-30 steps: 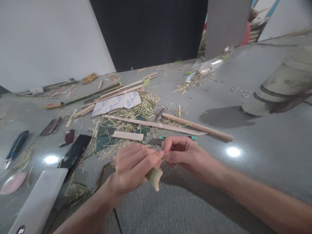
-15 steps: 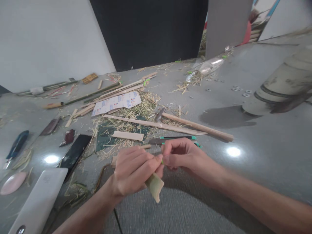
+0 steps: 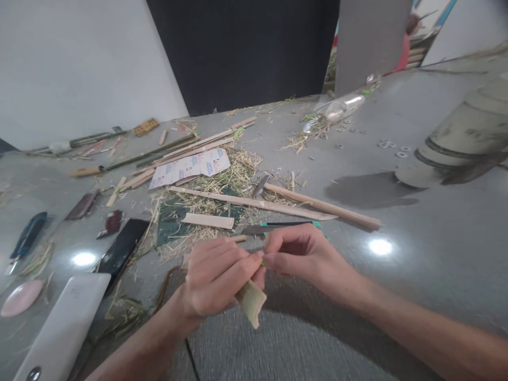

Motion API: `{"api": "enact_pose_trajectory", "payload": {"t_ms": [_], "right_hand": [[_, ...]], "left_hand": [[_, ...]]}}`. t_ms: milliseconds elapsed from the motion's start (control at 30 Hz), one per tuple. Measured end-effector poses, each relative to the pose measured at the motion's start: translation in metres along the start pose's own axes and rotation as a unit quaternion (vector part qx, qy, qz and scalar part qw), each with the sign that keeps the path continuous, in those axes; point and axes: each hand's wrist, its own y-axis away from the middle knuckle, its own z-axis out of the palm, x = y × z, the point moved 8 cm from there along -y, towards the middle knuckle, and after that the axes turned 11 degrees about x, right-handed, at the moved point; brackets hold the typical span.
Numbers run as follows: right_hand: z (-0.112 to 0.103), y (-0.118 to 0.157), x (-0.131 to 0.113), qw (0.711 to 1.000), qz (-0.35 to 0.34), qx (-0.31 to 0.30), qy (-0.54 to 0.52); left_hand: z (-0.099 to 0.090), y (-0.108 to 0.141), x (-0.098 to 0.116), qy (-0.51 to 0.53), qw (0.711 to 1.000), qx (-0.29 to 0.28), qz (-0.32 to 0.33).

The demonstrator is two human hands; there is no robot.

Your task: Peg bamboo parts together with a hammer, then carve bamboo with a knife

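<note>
My left hand is wrapped round a pale split bamboo piece, whose broken end sticks out below the fingers. The thumb and index finger of my right hand pinch a small bright green bit against the left fingertips; most of it is hidden. Just beyond the right hand lies a cutter with a green edge. Another short bamboo strip rests on a dark green mat ahead of the left hand.
A wooden-handled hammer and a long bamboo strip lie ahead, near shavings. At the left are a black phone-like slab, a white device and a blue-handled tool. A large cylinder stands right.
Both hands hold nearly the same pose. The right hand has shifted very slightly, and the bamboo end has moved a little to the left.
</note>
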Motion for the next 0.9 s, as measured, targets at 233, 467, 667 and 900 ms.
{"api": "enact_pose_trajectory", "payload": {"t_ms": [233,467,667,900], "right_hand": [[0.002,0.003,-0.009,0.997,-0.049,0.000,0.056],[0.003,0.002,-0.007,0.998,-0.040,-0.003,0.051],[0.007,-0.001,-0.002,1.000,0.004,-0.026,0.014],[0.002,0.001,0.000,0.998,0.000,-0.026,0.052]], "left_hand": [[0.001,0.001,-0.002,0.006,0.999,-0.011,-0.029],[0.001,0.001,-0.003,0.005,0.999,-0.023,-0.045],[0.000,0.001,-0.004,0.018,0.999,-0.001,-0.048],[0.000,0.000,-0.005,0.025,0.999,-0.005,-0.047]]}}
